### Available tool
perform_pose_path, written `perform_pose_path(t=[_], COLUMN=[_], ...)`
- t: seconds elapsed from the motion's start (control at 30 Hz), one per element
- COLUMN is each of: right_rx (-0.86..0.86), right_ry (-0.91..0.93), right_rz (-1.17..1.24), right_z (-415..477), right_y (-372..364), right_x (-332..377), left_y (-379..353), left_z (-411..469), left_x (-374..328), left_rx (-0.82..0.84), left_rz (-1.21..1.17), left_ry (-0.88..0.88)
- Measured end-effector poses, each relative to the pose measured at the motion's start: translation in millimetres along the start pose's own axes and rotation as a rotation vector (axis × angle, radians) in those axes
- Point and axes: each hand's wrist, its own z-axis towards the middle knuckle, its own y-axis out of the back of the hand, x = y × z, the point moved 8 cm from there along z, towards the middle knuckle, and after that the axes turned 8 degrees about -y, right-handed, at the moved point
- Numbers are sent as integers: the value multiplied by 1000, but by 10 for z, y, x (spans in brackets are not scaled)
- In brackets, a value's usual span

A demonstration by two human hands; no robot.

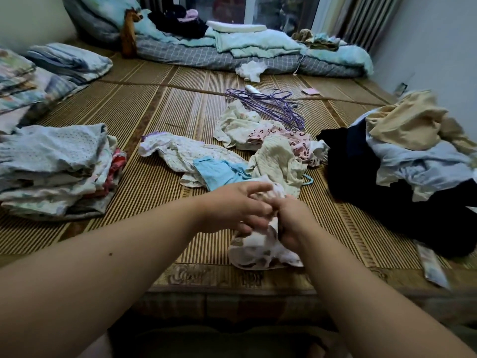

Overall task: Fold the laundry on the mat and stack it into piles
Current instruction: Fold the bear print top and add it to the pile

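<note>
Both my hands are on a small spotted garment (260,251), white w/ brown-pink blotches, at the near edge of the mat (144,182), centre-right. L hand (240,205) sits over its top end, fingers curled & pinching the cloth. R hand (291,220) grips its right side, fingers wrapped round the bunched fabric. The hands touch each other. The garment's lower end lies rumpled on the mat, not flat; the upper part is up in my grip. It's a bit blurred there, so can't tell the exact fold.

Left of me is a folded pile (56,166), pale blue piece on top, red print lower down. Just beyond my hands there's loose stuff, unfolded: floral top (178,151), blue piece (219,171) overlapping it, cream knit (278,161) beside that, pink print (284,135) behind. Purple hangers (268,104) lie further back, mid-mat. On the right is a big heap (402,161), black at the bottom, light blue & beige on top. Bedding (232,55) runs along the far edge, w/ pillows (69,60) far left.
</note>
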Motion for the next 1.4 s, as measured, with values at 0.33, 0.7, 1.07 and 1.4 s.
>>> perform_pose_path(t=[0.33, 0.7, 1.07, 1.4], right_rx=[-548, 21, 273, 17], right_ry=[196, 484, 281, 566], right_rz=[-923, -1591, -1044, -752], right_z=[138, 621, 150, -349], right_y=[995, -175, -353, -940], right_x=[144, 510, 951, 1582], left_y=[433, 89, 643, 1314], left_z=[266, 436, -40, -341], left_x=[674, 432, 92, 288], left_rx=[-333, -360, -190, -618], left_rz=[724, 789, 450, -673], left_ry=[392, -32, -68, -205])
